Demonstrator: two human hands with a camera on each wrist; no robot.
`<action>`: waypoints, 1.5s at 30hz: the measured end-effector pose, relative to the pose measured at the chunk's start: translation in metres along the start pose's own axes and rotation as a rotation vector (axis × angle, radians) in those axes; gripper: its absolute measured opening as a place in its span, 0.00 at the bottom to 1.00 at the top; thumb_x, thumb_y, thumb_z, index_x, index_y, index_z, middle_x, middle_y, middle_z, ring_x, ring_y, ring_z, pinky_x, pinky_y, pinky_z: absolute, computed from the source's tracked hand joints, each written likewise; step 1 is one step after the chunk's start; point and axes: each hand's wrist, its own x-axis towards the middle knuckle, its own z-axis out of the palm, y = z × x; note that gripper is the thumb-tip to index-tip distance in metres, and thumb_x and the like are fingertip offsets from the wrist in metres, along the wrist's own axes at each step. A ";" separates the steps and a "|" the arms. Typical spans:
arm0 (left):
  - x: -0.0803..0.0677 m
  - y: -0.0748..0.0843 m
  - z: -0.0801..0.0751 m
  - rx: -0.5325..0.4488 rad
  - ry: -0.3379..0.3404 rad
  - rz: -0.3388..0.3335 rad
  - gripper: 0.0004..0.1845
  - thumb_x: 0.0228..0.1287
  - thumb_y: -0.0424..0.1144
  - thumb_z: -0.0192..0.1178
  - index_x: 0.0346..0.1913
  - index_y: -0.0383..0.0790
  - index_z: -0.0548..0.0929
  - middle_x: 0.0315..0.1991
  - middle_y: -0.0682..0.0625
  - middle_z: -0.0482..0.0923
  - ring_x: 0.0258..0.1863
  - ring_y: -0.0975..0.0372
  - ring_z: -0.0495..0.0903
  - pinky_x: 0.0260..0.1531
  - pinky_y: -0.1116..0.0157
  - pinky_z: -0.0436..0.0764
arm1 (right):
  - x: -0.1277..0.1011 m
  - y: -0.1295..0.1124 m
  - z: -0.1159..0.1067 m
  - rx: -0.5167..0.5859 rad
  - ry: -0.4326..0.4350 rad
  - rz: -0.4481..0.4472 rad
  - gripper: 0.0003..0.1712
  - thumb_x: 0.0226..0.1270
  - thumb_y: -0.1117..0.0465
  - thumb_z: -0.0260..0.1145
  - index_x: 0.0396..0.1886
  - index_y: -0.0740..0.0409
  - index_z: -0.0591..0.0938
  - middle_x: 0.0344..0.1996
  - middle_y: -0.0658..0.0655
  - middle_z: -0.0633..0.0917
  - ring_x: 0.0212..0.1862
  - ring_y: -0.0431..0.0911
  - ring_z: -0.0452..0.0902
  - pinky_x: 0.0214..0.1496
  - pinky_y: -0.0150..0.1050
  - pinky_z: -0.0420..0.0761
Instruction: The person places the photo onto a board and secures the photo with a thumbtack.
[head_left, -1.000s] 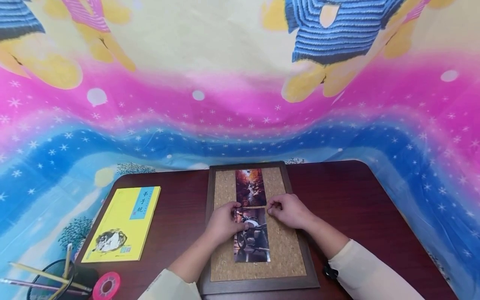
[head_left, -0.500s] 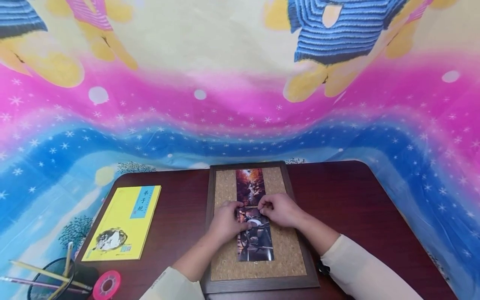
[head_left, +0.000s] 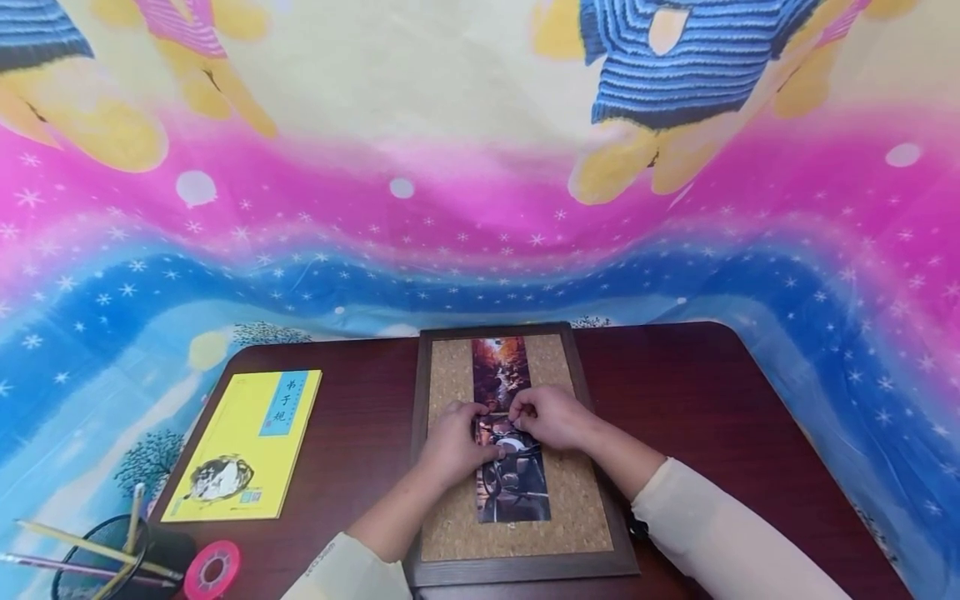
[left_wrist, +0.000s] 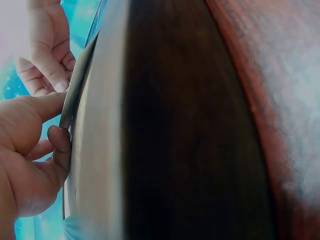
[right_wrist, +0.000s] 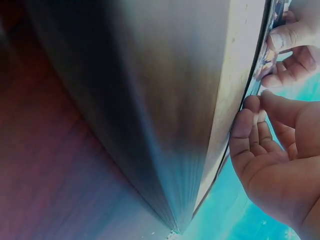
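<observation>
Behind, a bright cloth backdrop in pink, blue and cream with cartoon figures; in front of it, a dark reddish-brown worktop. At the worktop's middle, a cork board in a dark wooden frame, long axis running away from the person. On the cork, lengthwise along that same axis, two narrow photo strips end to end: an autumn-scene strip at the board's far end, and a motorcycle strip nearer the person, its far short edge meeting the near edge of the first strip at about the board's centre. Both hands at that joint: left hand on the motorcycle strip's far left corner, fingers curled, thumb and forefinger pinching the strip's edge, as seen close up in the left wrist view; right hand at the far right corner, fingers bent, fingertips at the strip's edge, whether pinching or only pressing cannot be told. Cream sleeves on both forearms. Left of the board, a yellow book lying flat; nearer the person than the book, a roll of pink tape and a black mesh pen holder with pencils.
</observation>
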 end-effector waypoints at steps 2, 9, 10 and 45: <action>0.000 0.000 0.000 0.003 -0.001 0.000 0.37 0.39 0.55 0.78 0.55 0.42 0.80 0.47 0.48 0.75 0.46 0.56 0.76 0.48 0.56 0.77 | 0.002 0.000 0.001 -0.003 -0.012 0.001 0.07 0.61 0.66 0.65 0.29 0.48 0.83 0.24 0.43 0.81 0.28 0.36 0.75 0.34 0.36 0.76; 0.000 -0.002 -0.001 0.004 0.016 0.022 0.37 0.38 0.55 0.78 0.53 0.42 0.80 0.44 0.48 0.72 0.41 0.57 0.75 0.43 0.57 0.77 | 0.009 0.001 0.004 -0.026 -0.033 -0.016 0.08 0.60 0.67 0.64 0.29 0.48 0.84 0.24 0.42 0.81 0.28 0.36 0.75 0.34 0.36 0.76; 0.000 -0.002 -0.002 0.001 0.015 0.018 0.37 0.38 0.55 0.78 0.53 0.43 0.80 0.43 0.48 0.71 0.40 0.57 0.75 0.43 0.58 0.77 | 0.010 0.000 0.004 -0.029 -0.036 -0.015 0.09 0.60 0.67 0.64 0.29 0.47 0.84 0.24 0.42 0.81 0.29 0.36 0.75 0.34 0.36 0.75; -0.001 -0.004 0.001 -0.020 0.008 0.002 0.36 0.39 0.54 0.78 0.53 0.42 0.80 0.42 0.50 0.68 0.37 0.60 0.71 0.40 0.62 0.74 | 0.035 -0.014 -0.002 -0.176 -0.209 -0.012 0.10 0.61 0.66 0.64 0.26 0.47 0.86 0.28 0.43 0.84 0.31 0.38 0.76 0.39 0.38 0.76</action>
